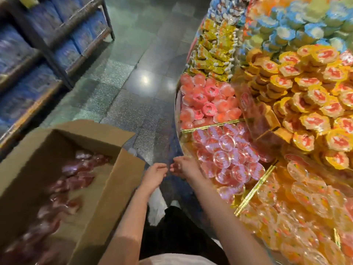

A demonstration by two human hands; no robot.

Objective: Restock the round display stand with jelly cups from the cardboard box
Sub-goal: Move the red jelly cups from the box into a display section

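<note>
Left hand [155, 174], right hand [183, 167] near display stand [178, 109] rim

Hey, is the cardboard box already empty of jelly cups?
No, the cardboard box stands open at the lower left and reddish jelly cups still lie piled inside it.

I am looking into a shop, a sweets section by the goods. A round display stand [178, 104] is split by gold dividers [212, 125] into heaps of wrapped jelly cups [227, 153] and sweets. Across the polished tiled floor [133, 77], shelves [57, 35] hold rows of blue packets, and an open cardboard box [107, 169] holds stock.
</note>
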